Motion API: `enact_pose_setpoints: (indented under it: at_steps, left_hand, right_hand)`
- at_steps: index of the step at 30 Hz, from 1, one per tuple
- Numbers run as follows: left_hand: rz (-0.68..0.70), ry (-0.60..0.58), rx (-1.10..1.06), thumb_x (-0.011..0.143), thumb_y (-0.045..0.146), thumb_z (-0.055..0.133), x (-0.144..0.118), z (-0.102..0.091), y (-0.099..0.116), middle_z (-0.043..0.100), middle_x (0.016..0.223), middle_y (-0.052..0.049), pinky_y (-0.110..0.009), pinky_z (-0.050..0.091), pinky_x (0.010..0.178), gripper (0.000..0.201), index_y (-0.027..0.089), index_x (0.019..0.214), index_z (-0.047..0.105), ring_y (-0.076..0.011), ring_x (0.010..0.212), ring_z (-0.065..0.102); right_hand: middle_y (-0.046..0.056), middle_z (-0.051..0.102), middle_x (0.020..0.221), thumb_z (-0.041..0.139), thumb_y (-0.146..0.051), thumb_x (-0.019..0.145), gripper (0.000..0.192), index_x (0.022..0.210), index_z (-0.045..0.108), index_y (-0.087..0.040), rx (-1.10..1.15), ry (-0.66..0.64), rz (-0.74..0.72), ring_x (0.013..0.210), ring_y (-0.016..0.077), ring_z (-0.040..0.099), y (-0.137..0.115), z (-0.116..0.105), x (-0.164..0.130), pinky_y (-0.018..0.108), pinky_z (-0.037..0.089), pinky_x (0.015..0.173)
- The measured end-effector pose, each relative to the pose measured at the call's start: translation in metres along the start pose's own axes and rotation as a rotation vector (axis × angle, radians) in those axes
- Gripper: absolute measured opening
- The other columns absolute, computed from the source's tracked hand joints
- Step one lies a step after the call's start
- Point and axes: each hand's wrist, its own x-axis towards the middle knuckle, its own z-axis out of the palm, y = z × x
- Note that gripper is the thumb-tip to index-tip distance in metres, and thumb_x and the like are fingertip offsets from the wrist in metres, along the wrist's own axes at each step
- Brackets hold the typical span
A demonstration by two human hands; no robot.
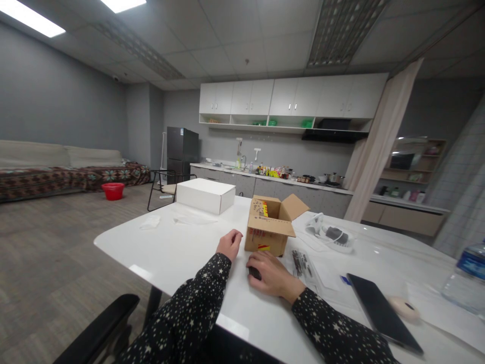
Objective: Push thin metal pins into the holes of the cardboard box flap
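Observation:
My right hand (271, 274) rests low over the white table, its fingers curled round a small dark ridged object (254, 273) that looks like a stack of thin pieces; its kind is unclear. Left of it, my left hand (229, 244) is closed with the fingers curled in, and anything inside is hidden. Just beyond both hands stands a cardboard box (267, 239) with its flaps up, holding something with red and yellow print. Beside my right hand lies a clear plastic tray (303, 265) with dark small items in it.
A white box (206, 196) stands at the far left of the table. To the right are a white tray with a grey item (337, 235), a black tablet (382, 311), a beige rounded object (404, 308) and a water bottle (468, 280). A chair armrest (102, 328) is at lower left.

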Motion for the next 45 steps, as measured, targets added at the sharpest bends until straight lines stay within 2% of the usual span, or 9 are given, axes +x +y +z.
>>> enact_pose_setpoints:
  at_steps: [17, 31, 39, 45]
  left_hand:
    - [-0.006, -0.010, 0.013, 0.085, 0.038, 0.041, 0.000, 0.000, -0.001, 0.061, 0.064, 0.001, -0.022, 0.040, 0.060, 0.030, 0.019, 0.078, 0.064, -0.0128, 0.063, 0.054]
    - [-0.015, -0.006, -0.009, 0.085, 0.038, 0.043, 0.000, 0.000, 0.003, 0.061, 0.063, 0.001, -0.023, 0.041, 0.061, 0.030, 0.019, 0.078, 0.064, -0.0129, 0.062, 0.055]
    - [-0.006, -0.005, 0.005, 0.086, 0.037, 0.041, 0.000, 0.000, 0.002, 0.061, 0.063, 0.001, -0.023, 0.042, 0.062, 0.031, 0.018, 0.079, 0.064, -0.0129, 0.062, 0.055]
    - [-0.018, -0.008, 0.006, 0.085, 0.038, 0.041, 0.000, 0.001, 0.002, 0.062, 0.065, 0.001, -0.023, 0.041, 0.062, 0.030, 0.018, 0.079, 0.063, -0.0131, 0.064, 0.055]
  right_hand:
    - [0.006, 0.062, 0.092, 0.057, -0.022, 0.078, 0.016, 0.093, 0.063, -0.018, -0.023, -0.020, -0.018, 0.091, 0.0206, 0.053, 0.000, -0.001, 0.001, 0.033, 0.037, 0.085]
    - [0.006, 0.064, 0.085, 0.056, -0.026, 0.083, 0.012, 0.081, 0.064, -0.018, -0.112, -0.027, -0.003, 0.089, 0.0198, 0.054, -0.003, 0.000, 0.005, 0.033, 0.037, 0.088]
    - [0.007, 0.065, 0.083, 0.044, -0.023, 0.093, 0.024, 0.079, 0.063, -0.016, -0.188, -0.001, 0.005, 0.085, 0.0191, 0.056, -0.007, 0.004, 0.010, 0.033, 0.037, 0.086]
    - [0.007, 0.067, 0.085, 0.047, -0.027, 0.094, 0.025, 0.079, 0.064, -0.016, -0.160, -0.019, 0.015, 0.084, 0.0191, 0.058, -0.005, 0.008, 0.011, 0.032, 0.039, 0.083]
